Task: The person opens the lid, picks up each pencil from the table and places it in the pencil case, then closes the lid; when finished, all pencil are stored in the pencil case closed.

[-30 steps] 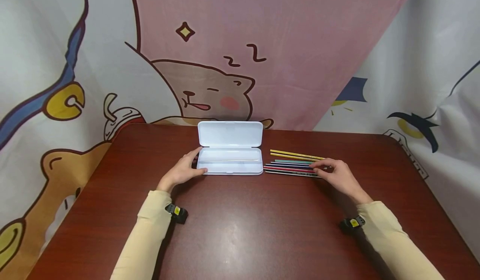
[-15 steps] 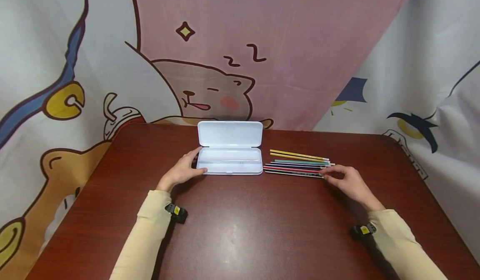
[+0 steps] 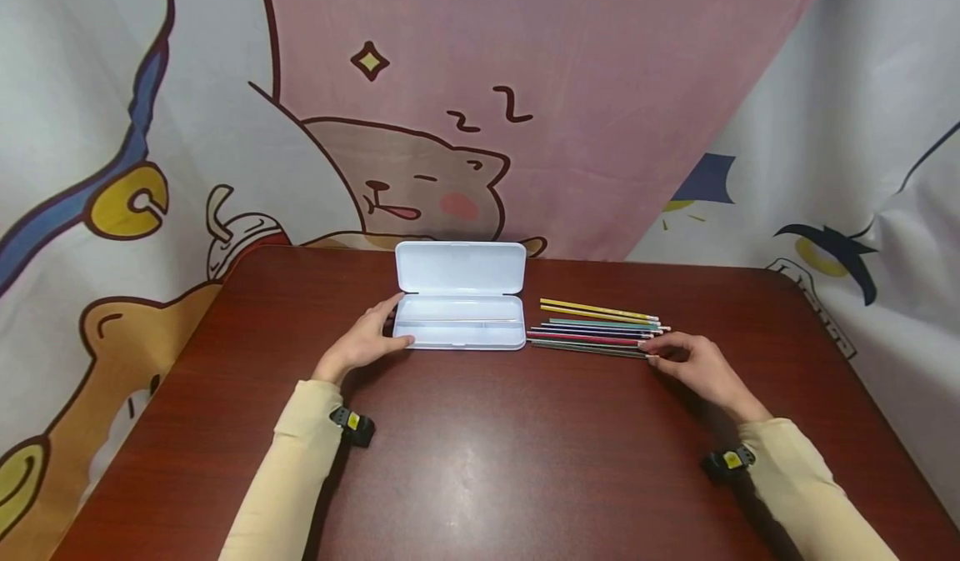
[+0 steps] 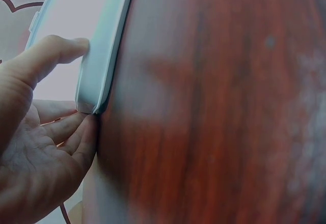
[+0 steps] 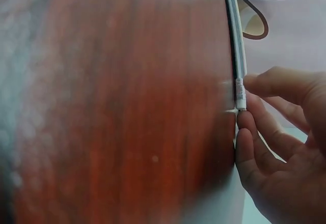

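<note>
An open white pencil case (image 3: pixel 457 336) lies on the table, its lid (image 3: pixel 461 267) raised at the back. My left hand (image 3: pixel 363 346) holds its left end, thumb at the front corner and fingers along the end; the left wrist view shows the thumb over the rim of the case (image 4: pixel 99 66). To its right lie several pencils (image 3: pixel 585 334), in yellow, green, red and dark colours, roughly side by side. With thumb and fingertips my right hand (image 3: pixel 697 365) pinches the white-tipped end of a front pencil (image 5: pixel 240 89). Other pencil ends are partly hidden behind the fingers.
The brown wooden table (image 3: pixel 480 444) reaches to a printed cloth (image 3: pixel 585 111) hanging close behind the case. Two yellow pencils (image 3: pixel 596 308) lie slightly apart at the back of the group.
My right hand has slid right along the pencils from nearer their middle to their right ends. The frontmost dark pencils have shifted slightly. My left hand stays on the pencil case.
</note>
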Motion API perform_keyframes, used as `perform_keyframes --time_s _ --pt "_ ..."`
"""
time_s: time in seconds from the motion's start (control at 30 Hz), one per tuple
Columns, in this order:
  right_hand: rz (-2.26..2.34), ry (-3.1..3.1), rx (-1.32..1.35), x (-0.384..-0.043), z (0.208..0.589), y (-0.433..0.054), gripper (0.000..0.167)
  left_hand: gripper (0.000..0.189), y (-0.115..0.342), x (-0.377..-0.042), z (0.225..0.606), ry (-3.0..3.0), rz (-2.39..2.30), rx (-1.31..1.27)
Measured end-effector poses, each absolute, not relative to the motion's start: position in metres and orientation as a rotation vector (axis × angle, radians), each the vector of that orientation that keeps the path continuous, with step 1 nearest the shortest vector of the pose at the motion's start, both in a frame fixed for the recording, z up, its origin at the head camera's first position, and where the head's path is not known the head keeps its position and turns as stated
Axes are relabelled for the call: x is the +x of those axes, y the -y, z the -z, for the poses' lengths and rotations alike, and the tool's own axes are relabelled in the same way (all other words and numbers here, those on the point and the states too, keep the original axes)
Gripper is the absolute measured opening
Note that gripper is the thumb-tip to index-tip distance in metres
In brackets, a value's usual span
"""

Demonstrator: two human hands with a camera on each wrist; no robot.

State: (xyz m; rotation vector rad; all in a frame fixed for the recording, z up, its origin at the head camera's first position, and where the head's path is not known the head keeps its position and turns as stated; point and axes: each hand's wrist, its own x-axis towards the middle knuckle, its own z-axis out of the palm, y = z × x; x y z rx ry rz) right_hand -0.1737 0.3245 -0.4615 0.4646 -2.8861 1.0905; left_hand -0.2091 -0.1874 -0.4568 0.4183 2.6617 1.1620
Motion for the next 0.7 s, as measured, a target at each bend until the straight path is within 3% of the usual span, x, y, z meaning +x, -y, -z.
perform_keyframes --time_s 0.7 --pt "-1.095 2.877 0.485 -0.1801 0.4667 -0.3256 0.014 0.082 0.1885 -0.2108 0.4593 -2.653 -1.166 0.422"
